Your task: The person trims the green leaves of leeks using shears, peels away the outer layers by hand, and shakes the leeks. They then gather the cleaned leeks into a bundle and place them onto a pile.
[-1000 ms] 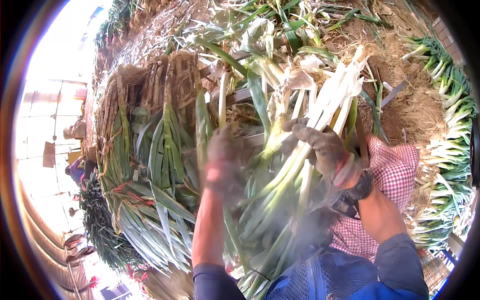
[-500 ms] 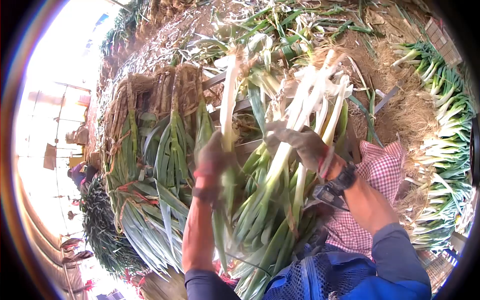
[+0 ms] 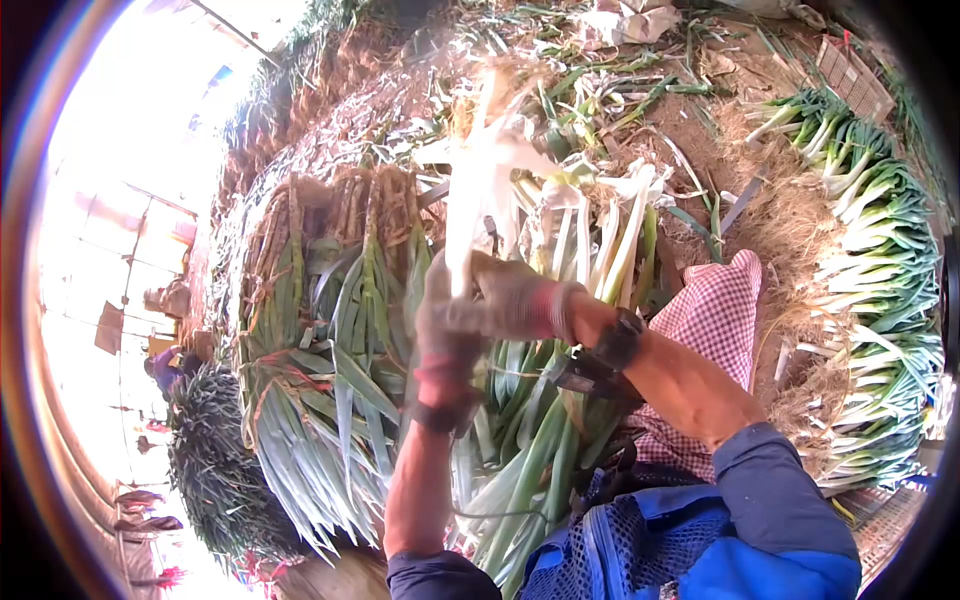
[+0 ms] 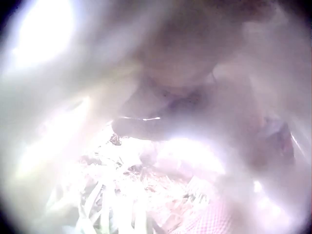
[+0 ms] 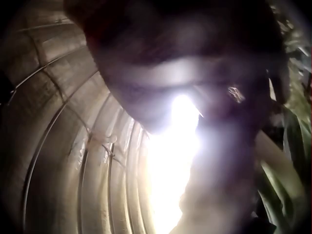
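Upright in the head view stands a leek (image 3: pixel 468 205), its white shank glaring bright and its roots pointing up. My gloved left hand (image 3: pixel 440 325) grips it low on the shank. From the right, my gloved right hand (image 3: pixel 520 300) crosses over, its fingers curled at the shank just by the left hand. A pale loose layer (image 3: pixel 520 155) spreads to the right from the leek's upper part. Close behind the right hand lie more trimmed leeks (image 3: pixel 625 235), white ends up. Both wrist views are blurred and glary, with dark glove shapes filling much of them.
Untrimmed leeks (image 3: pixel 345 290) with brown roots are stacked at the left. A long row of cleaned leeks (image 3: pixel 850 290) lines the right side. Peeled leaves (image 3: pixel 600 95) litter the ground ahead. A checked cloth (image 3: pixel 715 310) lies beside my right forearm, and a crate (image 3: pixel 855 80) stands far right.
My left hand has raised a leek upright. My right hand has left the trimmed leeks on the right and moved left to the raised leek. The head view has shifted slightly.
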The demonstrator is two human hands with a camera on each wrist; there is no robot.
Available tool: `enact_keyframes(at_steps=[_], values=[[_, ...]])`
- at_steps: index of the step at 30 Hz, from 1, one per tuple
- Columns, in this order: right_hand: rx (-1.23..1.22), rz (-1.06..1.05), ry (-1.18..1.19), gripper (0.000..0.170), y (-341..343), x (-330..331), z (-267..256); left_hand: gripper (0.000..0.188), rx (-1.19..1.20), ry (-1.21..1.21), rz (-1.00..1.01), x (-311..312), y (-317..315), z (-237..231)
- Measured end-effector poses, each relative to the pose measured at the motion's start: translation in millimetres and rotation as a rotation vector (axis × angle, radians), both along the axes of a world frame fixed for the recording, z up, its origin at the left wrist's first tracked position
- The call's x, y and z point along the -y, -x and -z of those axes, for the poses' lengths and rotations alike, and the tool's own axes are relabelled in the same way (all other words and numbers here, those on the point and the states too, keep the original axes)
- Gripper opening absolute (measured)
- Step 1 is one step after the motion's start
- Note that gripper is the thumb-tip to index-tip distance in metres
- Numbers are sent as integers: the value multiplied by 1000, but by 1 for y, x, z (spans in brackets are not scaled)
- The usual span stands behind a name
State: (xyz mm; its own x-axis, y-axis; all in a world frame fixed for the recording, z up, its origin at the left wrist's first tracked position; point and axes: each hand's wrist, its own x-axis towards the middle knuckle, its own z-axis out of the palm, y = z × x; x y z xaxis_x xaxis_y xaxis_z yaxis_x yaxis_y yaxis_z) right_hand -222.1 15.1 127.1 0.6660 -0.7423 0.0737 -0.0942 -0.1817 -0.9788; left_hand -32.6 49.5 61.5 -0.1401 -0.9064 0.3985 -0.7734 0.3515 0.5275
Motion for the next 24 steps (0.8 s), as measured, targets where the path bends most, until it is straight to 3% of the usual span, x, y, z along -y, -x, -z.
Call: enact_keyframes(at_steps=[1, 2, 3, 5, 7, 9, 10, 11, 12, 14, 15, 17, 19, 21, 23, 24], values=[[3, 5, 11, 66, 7, -2, -8, 50, -403, -219, 20, -6, -13, 2], [-98, -18, 105, 78, 19, -3, -20, 48, -628, -216, 10, -12, -6, -10], [-199, -43, 200, 91, 32, -4, -32, 53, -590, -202, -12, -16, -16, -13], [169, 122, 141, 105, 59, -9, -59, 62, -621, -459, -240, -42, 0, -77], [87, 288, 386, 117, 85, 11, -77, 65, -858, -427, -98, -61, -13, -87], [87, 225, 526, 127, 79, 29, -87, 65, -891, -485, -83, -78, -20, -97], [69, 105, 461, 135, 73, 32, -91, 61, -879, -522, -49, -83, -24, -101], [-96, 184, 941, 139, 57, 47, -71, 61, -881, -515, -51, -88, -22, -105], [-94, 179, 947, 139, 44, 53, -63, 55, -880, -567, -61, -94, -18, -109], [-55, -141, 646, 72, 21, 59, -56, 34, -758, -644, -105, -102, -15, -117], [-38, -297, 488, 45, 11, 61, -50, 34, -762, -639, -111, -105, -18, -114], [26, -523, 395, 40, -7, 53, -29, 25, -651, -726, -85, -110, -26, -108], [508, -736, -199, 37, -19, 49, 12, 12, -626, -683, -64, -117, -18, -112], [455, -619, 25, 34, -28, 41, 31, 12, -553, -629, -8, -115, -33, -87], [-46, -414, 605, 28, -21, 34, 8, 13, -617, -695, -83, -116, -20, -91], [-418, -341, 431, 23, -18, 23, -15, 33, -587, -727, -152, -115, -27, -77]])
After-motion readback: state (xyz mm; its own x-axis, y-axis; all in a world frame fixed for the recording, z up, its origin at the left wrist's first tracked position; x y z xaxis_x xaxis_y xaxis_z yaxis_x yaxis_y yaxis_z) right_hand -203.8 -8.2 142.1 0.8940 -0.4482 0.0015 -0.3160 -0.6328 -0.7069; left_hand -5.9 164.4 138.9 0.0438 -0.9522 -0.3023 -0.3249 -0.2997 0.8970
